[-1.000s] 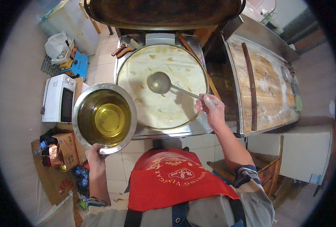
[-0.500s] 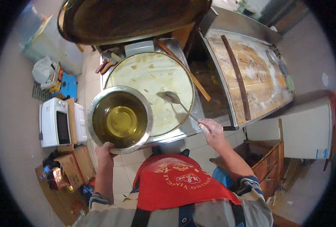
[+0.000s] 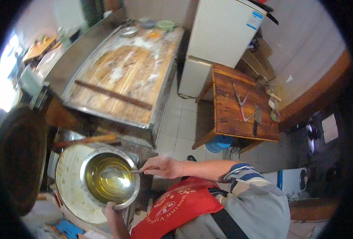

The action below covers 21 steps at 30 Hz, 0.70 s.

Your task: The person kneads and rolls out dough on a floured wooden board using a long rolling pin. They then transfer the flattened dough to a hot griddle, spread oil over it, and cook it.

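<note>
A steel bowl (image 3: 134, 190) of clear yellow oil (image 3: 117, 191) is gripped at its near rim by my left hand (image 3: 112, 212), fingers closed and partly hidden beneath it. My right hand (image 3: 163, 166), dusted with white powder, is closed around the handle of a metal spoon (image 3: 130, 171). The spoon's head lies inside the bowl, at or in the oil. Below the bowl, partly covered by it, a wide round pan holds a pale flat dough (image 3: 68, 175) with an oily surface.
A dark round lid (image 3: 19, 159) stands left of the pan. Beyond it are a wooden stick (image 3: 89, 140) and a floured board (image 3: 120, 71) with a long rolling pin (image 3: 113, 95). A wooden table (image 3: 232, 115) with a cleaver (image 3: 257, 117) and a white fridge (image 3: 220, 32) stand to the right.
The spoon has gone from above the dough into the bowl of oil. My view has turned far to the right, so the floured board, wooden table and fridge show more fully.
</note>
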Available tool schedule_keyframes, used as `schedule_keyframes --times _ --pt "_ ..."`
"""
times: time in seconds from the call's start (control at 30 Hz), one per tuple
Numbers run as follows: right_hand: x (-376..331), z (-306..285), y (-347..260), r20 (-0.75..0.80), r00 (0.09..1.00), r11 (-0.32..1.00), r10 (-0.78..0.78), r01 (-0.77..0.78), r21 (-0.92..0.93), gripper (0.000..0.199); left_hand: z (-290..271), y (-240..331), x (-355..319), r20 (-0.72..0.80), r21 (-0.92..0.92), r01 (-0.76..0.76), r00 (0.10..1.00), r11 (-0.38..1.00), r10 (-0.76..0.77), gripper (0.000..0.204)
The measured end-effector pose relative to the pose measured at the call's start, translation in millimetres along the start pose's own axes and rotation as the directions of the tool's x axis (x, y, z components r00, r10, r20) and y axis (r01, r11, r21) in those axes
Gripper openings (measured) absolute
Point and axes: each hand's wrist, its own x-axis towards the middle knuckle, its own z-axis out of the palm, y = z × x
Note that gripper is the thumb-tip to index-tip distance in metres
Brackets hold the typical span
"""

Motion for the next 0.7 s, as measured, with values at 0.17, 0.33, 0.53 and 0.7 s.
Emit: schedule_keyframes --times 0.17,0.33,0.53,0.7 --pt "-79.6 -95.7 50.6 -0.299 0.903 0.917 0.308 -0.199 0.345 0.039 174.0 -22.2 -28.5 0.156 0.152 -0.046 0.988 0.987 0.022 0.017" --pt "-149.7 -198.8 100.9 -0.106 0.714 0.607 0.692 -0.496 0.621 0.066 353.8 -79.2 -52.9 0.176 0.264 -0.054 0.984 0.963 0.007 0.037" --pt "-230.8 -340.9 167.1 -0.647 0.166 0.667 0.744 -0.226 0.709 0.025 551.9 -131.1 -92.8 0.616 0.48 -0.134 0.755 0.867 -0.224 0.045" --pt "-283.6 -497.5 203.2 -0.668 -0.075 0.657 0.74 -0.128 0.743 0.024 554.7 -142.7 -45.6 0.735 0.62 -0.453 0.621 0.641 -0.272 0.045"
